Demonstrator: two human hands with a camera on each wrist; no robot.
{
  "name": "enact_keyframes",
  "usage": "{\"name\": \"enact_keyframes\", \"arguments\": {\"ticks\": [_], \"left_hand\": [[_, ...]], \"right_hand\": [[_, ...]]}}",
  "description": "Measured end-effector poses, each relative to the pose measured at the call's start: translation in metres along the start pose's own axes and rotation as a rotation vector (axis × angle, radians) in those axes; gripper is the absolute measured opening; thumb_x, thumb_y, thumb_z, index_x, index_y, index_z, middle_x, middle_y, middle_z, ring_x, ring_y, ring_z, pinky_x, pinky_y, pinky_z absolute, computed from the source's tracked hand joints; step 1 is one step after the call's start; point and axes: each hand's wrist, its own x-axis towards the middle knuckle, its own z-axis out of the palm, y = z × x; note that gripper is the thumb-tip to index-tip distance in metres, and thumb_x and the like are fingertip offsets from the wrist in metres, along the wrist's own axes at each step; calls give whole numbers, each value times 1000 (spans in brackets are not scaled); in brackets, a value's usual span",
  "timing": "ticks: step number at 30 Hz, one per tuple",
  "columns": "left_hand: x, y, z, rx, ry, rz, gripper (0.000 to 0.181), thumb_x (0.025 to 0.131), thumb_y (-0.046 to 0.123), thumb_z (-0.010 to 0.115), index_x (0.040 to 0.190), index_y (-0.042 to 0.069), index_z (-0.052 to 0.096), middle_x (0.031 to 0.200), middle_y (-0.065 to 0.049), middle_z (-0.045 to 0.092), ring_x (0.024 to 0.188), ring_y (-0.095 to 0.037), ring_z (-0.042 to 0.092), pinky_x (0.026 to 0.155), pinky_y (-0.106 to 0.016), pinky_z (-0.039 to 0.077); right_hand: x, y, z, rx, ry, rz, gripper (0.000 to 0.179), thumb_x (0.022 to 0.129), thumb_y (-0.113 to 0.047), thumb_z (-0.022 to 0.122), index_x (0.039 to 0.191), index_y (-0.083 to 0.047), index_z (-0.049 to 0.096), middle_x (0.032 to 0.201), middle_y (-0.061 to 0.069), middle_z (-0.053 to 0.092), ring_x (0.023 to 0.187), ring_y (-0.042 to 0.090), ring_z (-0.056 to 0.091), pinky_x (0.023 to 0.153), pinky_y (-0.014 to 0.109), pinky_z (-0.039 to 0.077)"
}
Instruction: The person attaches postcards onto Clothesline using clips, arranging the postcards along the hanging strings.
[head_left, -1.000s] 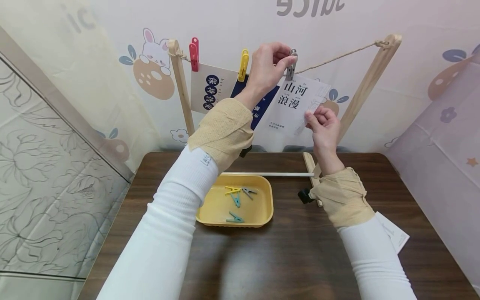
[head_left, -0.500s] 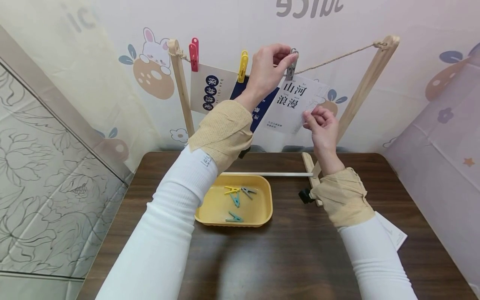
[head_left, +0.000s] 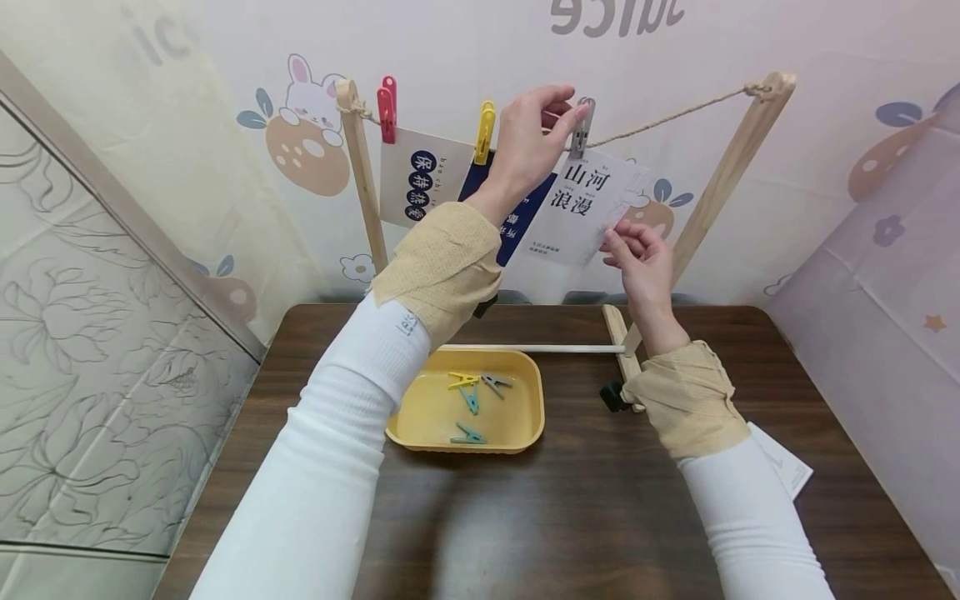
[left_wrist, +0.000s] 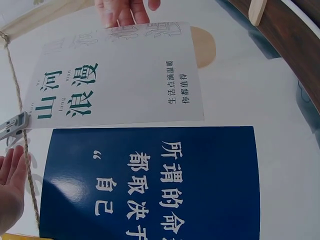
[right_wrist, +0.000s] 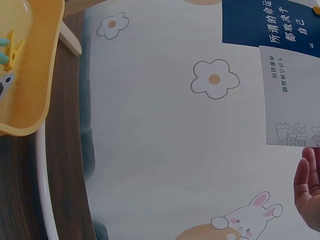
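A white printed card [head_left: 581, 204] hangs from the rope [head_left: 645, 125], held at its top by a grey clothespin [head_left: 582, 129]. My left hand [head_left: 525, 137] is just left of this clothespin; the left wrist view shows its fingers apart from the clip. Beside the card's right edge is my right hand [head_left: 643, 262], with loosely bent fingers. In the right wrist view its fingertips [right_wrist: 308, 156] are right at the card's edge. A dark blue card [left_wrist: 150, 185] hangs to the left, partly behind my left arm, under a yellow clothespin [head_left: 484, 133].
A red clothespin [head_left: 387, 112] holds another card [head_left: 416, 179] near the left post [head_left: 362, 167]. The right post [head_left: 738, 158] stands past my right hand. A yellow tray [head_left: 517, 442] with several clothespins is on the table [head_left: 585, 517]. A white card [head_left: 783, 467] lies at right.
My left thumb and fingers have come off the grey clothespin, slightly to the left. My right hand has shifted slightly left and down along the card's edge. The card stays hanging.
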Motion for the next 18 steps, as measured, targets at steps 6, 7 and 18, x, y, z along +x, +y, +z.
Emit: {"name": "enact_keyframes", "arguments": {"ticks": [6,7,18], "left_hand": [[-3,1,-3,-14,36,18,35,87,17,57,118,2,53,103,-5,59,90,-9,54,76,-9,39],[-4,1,-3,-20,42,26,34,87,17,57,118,2,53,102,-5,59,90,-9,54,76,-9,39],[-19,-2,-9,-91,65,79,30,87,14,56,114,2,55,97,-5,59,85,-10,54,72,-14,43]], "right_hand": [[-3,1,-2,-19,-20,-6,6,82,-2,60,87,-3,58,78,4,61,69,14,59,59,20,47],[-3,2,-3,-19,-20,-4,6,82,-3,60,88,-2,59,79,5,62,69,14,59,59,20,47],[-11,8,-12,-39,-21,-7,10,83,-1,59,92,0,60,80,4,64,69,13,58,58,19,48]]}}
